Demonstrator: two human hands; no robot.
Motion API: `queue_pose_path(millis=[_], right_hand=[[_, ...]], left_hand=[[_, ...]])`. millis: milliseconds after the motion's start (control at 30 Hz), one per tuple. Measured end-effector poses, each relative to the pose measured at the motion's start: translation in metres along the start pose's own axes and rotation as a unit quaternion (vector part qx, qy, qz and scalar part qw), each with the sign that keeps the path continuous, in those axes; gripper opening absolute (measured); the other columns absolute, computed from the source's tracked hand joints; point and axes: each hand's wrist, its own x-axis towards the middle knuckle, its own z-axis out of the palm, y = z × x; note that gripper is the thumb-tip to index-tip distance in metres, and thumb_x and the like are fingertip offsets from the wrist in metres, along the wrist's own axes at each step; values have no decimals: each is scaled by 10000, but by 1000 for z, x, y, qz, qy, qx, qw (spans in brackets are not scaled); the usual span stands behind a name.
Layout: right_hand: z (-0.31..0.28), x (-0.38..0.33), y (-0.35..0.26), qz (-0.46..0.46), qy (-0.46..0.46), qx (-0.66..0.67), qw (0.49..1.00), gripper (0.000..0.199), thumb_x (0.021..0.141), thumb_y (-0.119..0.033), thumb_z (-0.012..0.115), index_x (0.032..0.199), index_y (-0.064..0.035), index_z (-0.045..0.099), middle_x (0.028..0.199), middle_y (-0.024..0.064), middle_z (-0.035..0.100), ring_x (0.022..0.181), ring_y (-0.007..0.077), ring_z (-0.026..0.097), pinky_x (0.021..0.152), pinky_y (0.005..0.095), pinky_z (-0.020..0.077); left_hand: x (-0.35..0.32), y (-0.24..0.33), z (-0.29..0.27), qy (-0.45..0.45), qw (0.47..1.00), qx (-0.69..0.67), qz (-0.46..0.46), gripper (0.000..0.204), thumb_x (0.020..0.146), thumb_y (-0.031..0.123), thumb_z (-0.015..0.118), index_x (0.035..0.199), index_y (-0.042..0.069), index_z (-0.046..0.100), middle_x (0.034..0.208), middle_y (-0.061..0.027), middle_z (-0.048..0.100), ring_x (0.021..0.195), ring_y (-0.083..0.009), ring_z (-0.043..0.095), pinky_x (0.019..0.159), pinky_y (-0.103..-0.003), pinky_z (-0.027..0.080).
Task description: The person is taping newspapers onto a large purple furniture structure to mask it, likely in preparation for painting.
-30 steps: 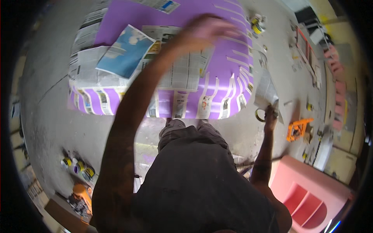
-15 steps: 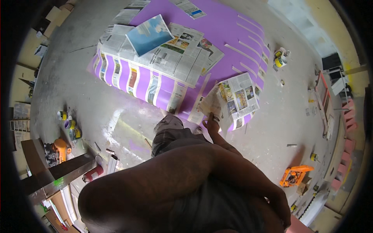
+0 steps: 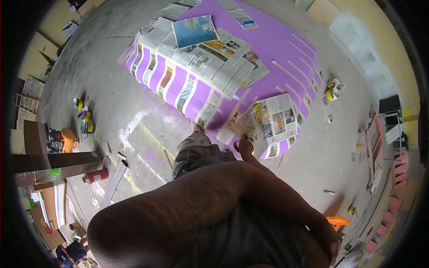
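A large purple form (image 3: 286, 49) stands on the floor ahead of me, with pale tape strips down its sides. Printed newspaper sheets (image 3: 201, 62) and a blue picture page (image 3: 195, 31) lie over its top. At its near right corner, my right hand (image 3: 245, 145) closes its fingers at the edge of a newspaper sheet (image 3: 279, 120). The sheet hangs partly over that corner. A small pale band shows at the fingers. My left arm (image 3: 187, 201) bends across my torso toward the lower right, where my left hand (image 3: 331, 248) is in deep shadow, its fingers unreadable.
Paint cans (image 3: 86, 115) stand at left; more cans (image 3: 333, 91) stand right of the purple form. A dark post (image 3: 58, 166), an orange machine (image 3: 67, 139) and a red cylinder (image 3: 95, 175) are at left. Another person (image 3: 71, 253) shows at the lower left edge.
My view has swung, so the purple form sits further right. My right hand stays at the newspaper's edge, its thumb standing further out. Another person has come into view at lower left.
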Motion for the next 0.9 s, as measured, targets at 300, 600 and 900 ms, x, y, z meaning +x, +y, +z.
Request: queue_pose_path(millis=[300, 600, 900], right_hand=[[9, 8, 11, 60, 36, 111, 991, 759, 1041, -613, 238, 1356, -26, 601, 1281, 247, 676, 1180, 407, 659, 1030, 488, 478], [0, 0, 16, 85, -27, 62, 994, 630, 1063, -514, 261, 1388, -69, 567, 1247, 229, 698, 1127, 395, 692, 969, 494, 519], [18, 5, 32, -31, -56, -71, 995, 567, 1057, -484, 325, 1440, -83, 441, 1160, 256, 715, 1051, 407, 718, 851, 510, 563]], left_hand=[[15, -11, 15, -15, 1000, 7, -9, 240, 953, 193, 660, 1103, 11, 706, 984, -98, 717, 888, -167, 667, 803, -354, 536], [16, -19, 24, -25, 999, 10, -20, 240, 954, 218, 665, 1077, 17, 709, 953, -88, 711, 855, -160, 658, 774, -350, 532], [19, -23, 26, -22, 999, 13, -23, 244, 955, 243, 669, 1051, 23, 713, 923, -79, 704, 822, -153, 649, 745, -346, 528]])
